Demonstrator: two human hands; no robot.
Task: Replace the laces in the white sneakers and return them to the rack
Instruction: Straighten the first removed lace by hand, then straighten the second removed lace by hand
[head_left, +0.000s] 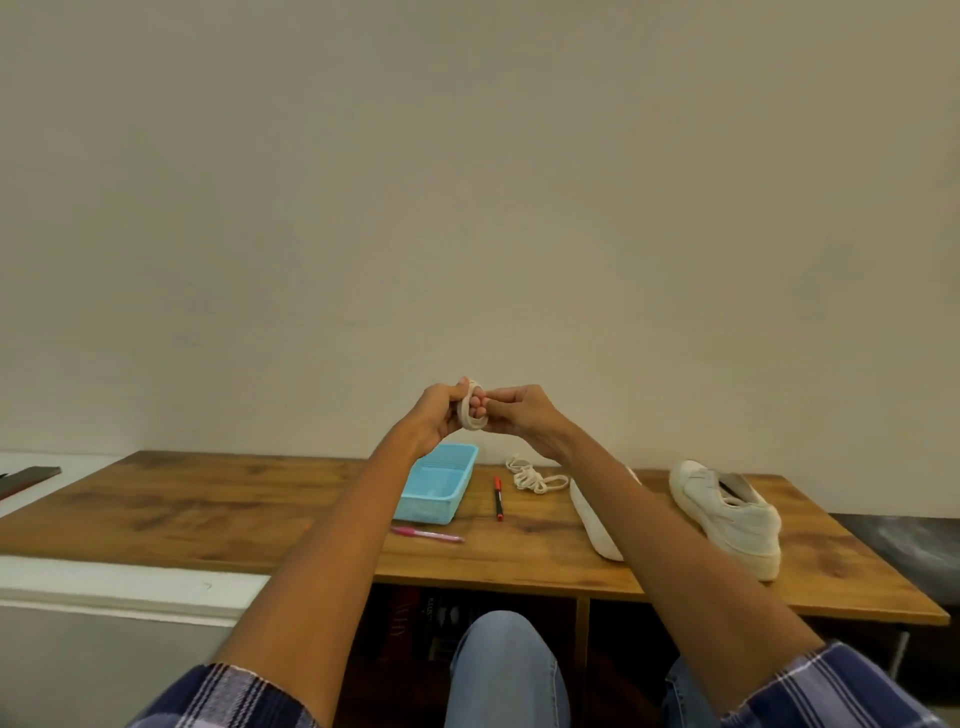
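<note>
Pinching a coiled white lace (471, 411) between them above the wooden table (208, 509), the left hand (439, 415) and right hand (519, 415) grip it together, with a loose lace (535, 475) and two white sneakers (727, 514) below to the right

sleeves (244, 696): blue-white plaid, rolled above elbows | forearms bare; trousers (506, 675): light blue jeans

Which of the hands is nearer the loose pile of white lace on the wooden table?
Right. The right hand is raised just above and left of the loose pile of white lace; the left hand is farther left, over the blue basket.
</note>
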